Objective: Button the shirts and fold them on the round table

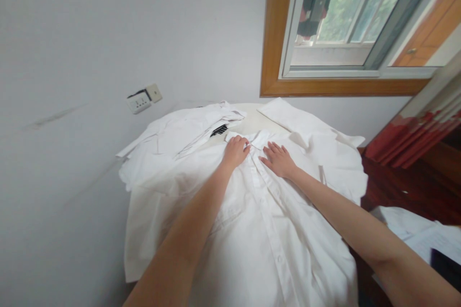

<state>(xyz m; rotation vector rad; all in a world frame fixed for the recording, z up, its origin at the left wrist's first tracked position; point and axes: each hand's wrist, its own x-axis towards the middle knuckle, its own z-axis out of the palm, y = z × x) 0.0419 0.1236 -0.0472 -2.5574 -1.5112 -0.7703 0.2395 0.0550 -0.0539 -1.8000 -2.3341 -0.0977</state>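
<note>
A white button-up shirt (266,220) lies front up over a round table, its buttoned front strip running from the collar toward me and its sleeves out to the sides. At the left side of the collar (261,139), my left hand (236,151) has its fingers bent and closed on the cloth by the neck. My right hand (279,159) rests flat on the shirt just right of the collar, fingers spread. Behind on the left lies more folded white clothing (187,127), beside a small black striped item (219,130).
The cream tabletop (247,117) shows behind the collar, against the wall (144,33) with a socket (139,102). A wood-framed window (272,33) is at the upper right, with a red and cream curtain (396,139). White papers (425,235) lie at the lower right.
</note>
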